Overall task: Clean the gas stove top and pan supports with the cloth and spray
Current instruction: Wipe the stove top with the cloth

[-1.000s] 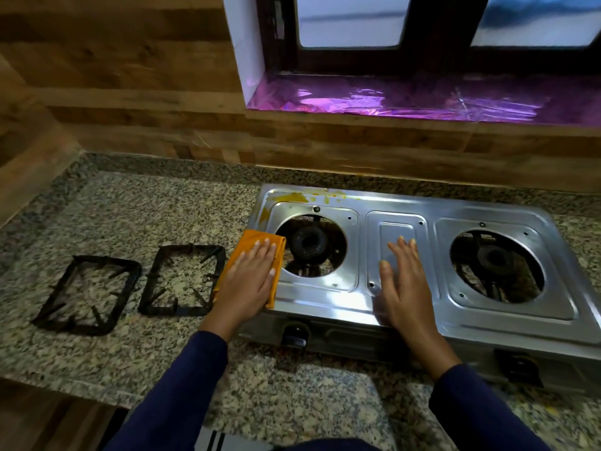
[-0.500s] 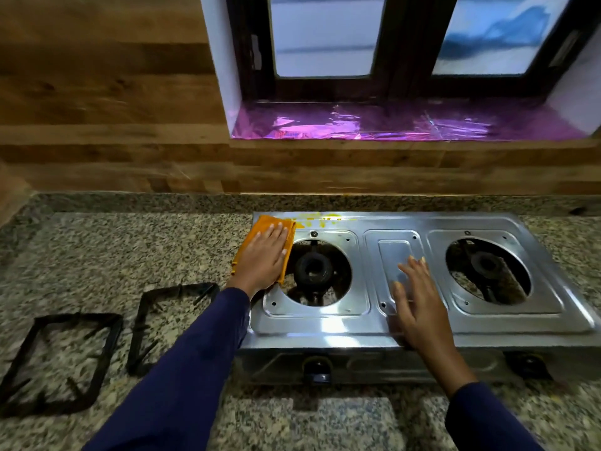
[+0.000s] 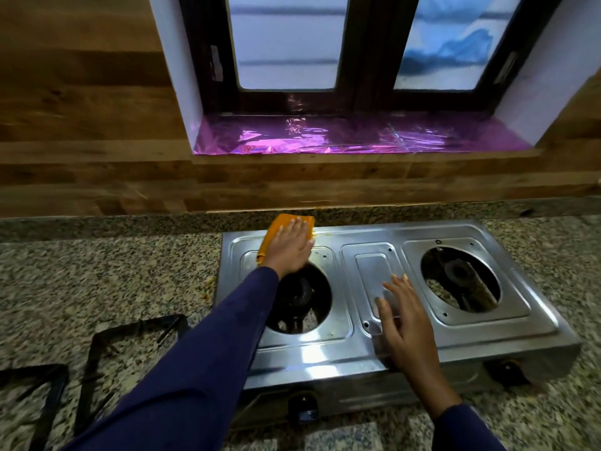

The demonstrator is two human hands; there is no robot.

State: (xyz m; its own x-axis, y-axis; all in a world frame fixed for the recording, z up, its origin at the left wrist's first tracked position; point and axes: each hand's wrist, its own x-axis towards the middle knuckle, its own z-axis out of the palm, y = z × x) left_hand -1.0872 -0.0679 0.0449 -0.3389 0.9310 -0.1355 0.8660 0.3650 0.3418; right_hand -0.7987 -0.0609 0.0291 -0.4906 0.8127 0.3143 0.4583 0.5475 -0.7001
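Looking down through the head view, where is the cloth?

The orange cloth (image 3: 276,230), folded into a soft pad, lies on the far left corner of the gas stove (image 3: 357,359), partly over its far edge. The left hand (image 3: 287,247) presses it flat, fingers straight and close together.

And the right hand?

The right hand (image 3: 403,320) rests open, fingers spread, on the raised rectangular plate between the two burners.

What is the stove like?

It is shiny stamped steel, a low rectangle with rounded corners. Two round openings show dark burners. The left burner (image 3: 300,296) is partly behind the dark blue sleeve (image 3: 201,369), and the right burner (image 3: 460,273) is in plain sight. A black knob (image 3: 304,410) sits on the near front face. A thin yellow streak (image 3: 317,235) runs along the far rim just right of the cloth.

The pan supports?

Two black square pan supports (image 3: 140,324), thin bars with inward prongs, lie flat on the speckled granite counter (image 3: 113,271), side by side, left of the stove.

Behind it all?

Wood-grain wall panels (image 3: 81,92), and crinkled purple foil (image 3: 357,138) lining the window sill.
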